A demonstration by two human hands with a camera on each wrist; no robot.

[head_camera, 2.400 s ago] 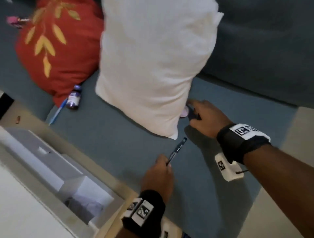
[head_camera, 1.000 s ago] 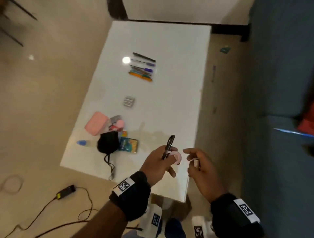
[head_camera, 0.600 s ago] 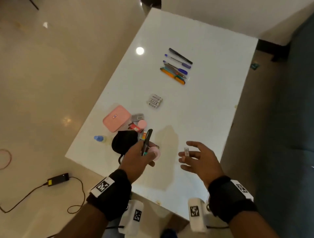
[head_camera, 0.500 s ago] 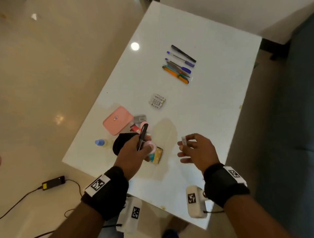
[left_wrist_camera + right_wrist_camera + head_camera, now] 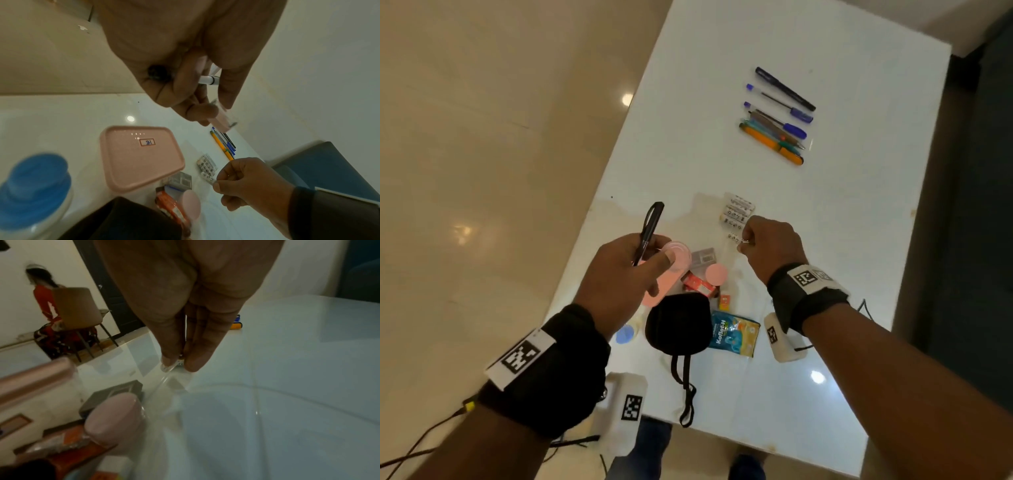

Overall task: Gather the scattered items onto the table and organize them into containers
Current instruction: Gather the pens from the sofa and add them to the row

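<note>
A: Which step is this?

B: Gathering, I'd say, near its end. The right hand (image 5: pixel 770 245) is low over the white counter (image 5: pixel 842 212), its grip pinched on a small white cell (image 5: pixel 209 178), thumb and fingertips (image 5: pixel 191 365) clamped on it just beside the row of like cells (image 5: pixel 738 212) lying there.

A: And the left?

B: The left hand (image 5: pixel 619 274) hangs above the counter's near-left part. Its grip is curled round a black pen (image 5: pixel 649 229) that sticks up, and the thumb presses a small round pink tin (image 5: pixel 678 255) against the fingers. So both hands are full.

A: Where do those belong?

B: Judging by how things lie, the pen goes with the row of pens (image 5: pixel 779 116) at the far end, well apart from the hand. The tin looks like the pink tin (image 5: pixel 716 274) in the cluster by the pink box (image 5: pixel 139 155), the black mask (image 5: pixel 678 323) and the blue-capped bottle (image 5: pixel 35 183).

A: The next move?

B: Probably to free the cell so it lies parallel to its row without rolling. After that, the left hand must part with its two things one by one, which needs care.
</note>
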